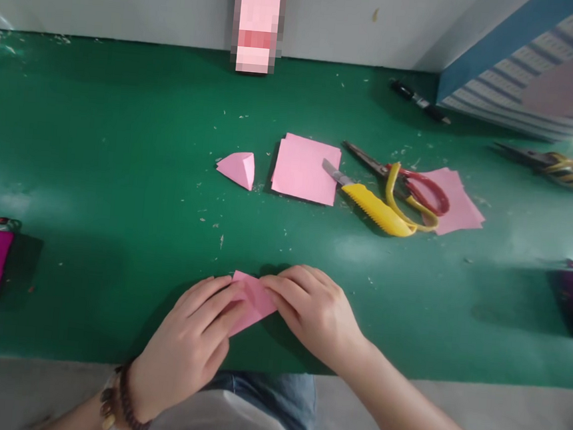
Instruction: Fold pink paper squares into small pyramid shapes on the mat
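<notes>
Left hand point(198, 334) and right hand point(318, 315) pinch folded, straight-edged pink paper point(255, 300) over a glossy green tabletop point(95, 158).

A workshop, apparently (pliers point(555, 161), scissors point(384, 171), green worktop point(121, 160))

A yellow utility knife point(377, 209), blade extended, lies beside scissors point(381, 170) on the green tabletop point(98, 131). Just beside the blue-and-white box point(549, 74) lies a black pen point(420, 101); needle-nose pliers point(556, 164) with yellow-and-black handles lie in front.
</notes>
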Demonstrator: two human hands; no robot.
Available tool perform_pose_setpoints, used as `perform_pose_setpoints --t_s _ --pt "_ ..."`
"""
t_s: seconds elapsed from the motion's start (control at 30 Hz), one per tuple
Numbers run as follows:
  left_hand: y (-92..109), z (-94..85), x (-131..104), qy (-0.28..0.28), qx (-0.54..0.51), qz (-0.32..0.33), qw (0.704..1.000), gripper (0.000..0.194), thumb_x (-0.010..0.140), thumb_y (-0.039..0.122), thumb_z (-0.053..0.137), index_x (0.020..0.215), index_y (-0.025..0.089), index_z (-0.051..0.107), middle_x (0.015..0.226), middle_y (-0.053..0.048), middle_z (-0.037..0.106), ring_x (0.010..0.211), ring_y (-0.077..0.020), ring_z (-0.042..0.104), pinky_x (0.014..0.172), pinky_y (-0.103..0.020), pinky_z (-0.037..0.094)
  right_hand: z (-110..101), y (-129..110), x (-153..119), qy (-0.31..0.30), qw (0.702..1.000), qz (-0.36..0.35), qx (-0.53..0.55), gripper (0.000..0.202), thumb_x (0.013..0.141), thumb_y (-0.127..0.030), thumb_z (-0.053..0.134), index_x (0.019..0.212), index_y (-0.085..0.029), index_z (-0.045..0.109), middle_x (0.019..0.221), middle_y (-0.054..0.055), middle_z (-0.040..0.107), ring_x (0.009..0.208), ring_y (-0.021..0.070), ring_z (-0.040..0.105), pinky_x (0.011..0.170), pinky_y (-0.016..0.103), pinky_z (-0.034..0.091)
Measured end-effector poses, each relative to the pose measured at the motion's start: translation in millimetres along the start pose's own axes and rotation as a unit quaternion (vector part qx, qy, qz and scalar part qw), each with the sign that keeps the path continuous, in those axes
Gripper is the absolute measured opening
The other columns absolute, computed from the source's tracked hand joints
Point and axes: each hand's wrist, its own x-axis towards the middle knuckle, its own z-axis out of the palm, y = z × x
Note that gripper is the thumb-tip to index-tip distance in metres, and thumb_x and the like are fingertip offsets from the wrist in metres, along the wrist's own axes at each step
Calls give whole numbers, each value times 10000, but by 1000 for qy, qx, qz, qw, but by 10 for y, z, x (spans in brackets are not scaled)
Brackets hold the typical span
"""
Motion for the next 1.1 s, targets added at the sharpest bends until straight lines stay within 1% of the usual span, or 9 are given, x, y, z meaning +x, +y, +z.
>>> perform_pose_setpoints --t_s 0.2,0.37,0.57,0.7,0.83,0.9,1.03,1.1 --pt "-8 3 -14 -2 2 -1 1000 375 873 27 451 1208 100 603 1347 -107 565 1313 -263 423 1098 -441 423 9 -1 -10 4 1000 -4 -8 205 973 -194 490 961 -158 692 783 50 676 710 157 616 666 291 494" --pt "-11 7 -29 -4 1 0 1000 376 878 30 460 1218 111 599 1346 -108 557 1317 -268 414 1100 -453 421 8 -3 -6 3 1000 -9 -10 205 972 -185 485 957 -160 688 786 49 674 707 158 607 665 289 489" --pt "-4 14 -45 -3 7 -14 1000 376 866 19 468 1198 134 600 1421 -132 475 1353 -290 376 1084 -479 436 14 -5 -2 -2 1000 -3 -20 230 978 -183 462 955 -171 690 791 51 675 719 153 606 677 285 490" --pt "5 18 -44 -11 10 -26 1000 375 862 30 473 1197 139 601 1410 -124 494 1347 -300 379 1076 -492 442 16 -6 -12 -6 1000 -2 -18 224 976 -189 469 961 -170 691 799 52 675 720 155 600 676 292 490" --pt "9 6 -20 -5 22 -42 999 500 839 19 466 1332 96 507 1386 -122 536 1321 -289 412 1073 -474 451 32 -9 -24 5 1000 -8 -18 212 976 -186 477 973 -167 688 806 52 673 732 156 597 683 294 486" --pt "2 -15 2 -8 27 -45 999 529 840 27 465 1364 99 482 1380 -112 549 1306 -284 433 1071 -467 455 40 -2 -26 6 1000 -11 -24 223 984 -188 465 981 -167 687 807 54 671 736 153 594 688 292 484" --pt "-38 -84 55 -37 39 -35 998 395 887 96 486 1268 138 580 1347 -70 587 1260 -291 468 1067 -476 452 9 12 -26 -4 999 -25 -44 244 997 -200 444 1002 -167 685 817 55 665 748 156 581 696 295 475" --pt "-63 -118 78 -42 48 -30 998 327 911 136 501 1219 143 610 1320 -65 606 1243 -291 476 1063 -482 451 -34 -14 -34 14 997 -29 -73 216 988 -222 474 1007 -171 683 889 73 677 797 174 570 714 312 466"
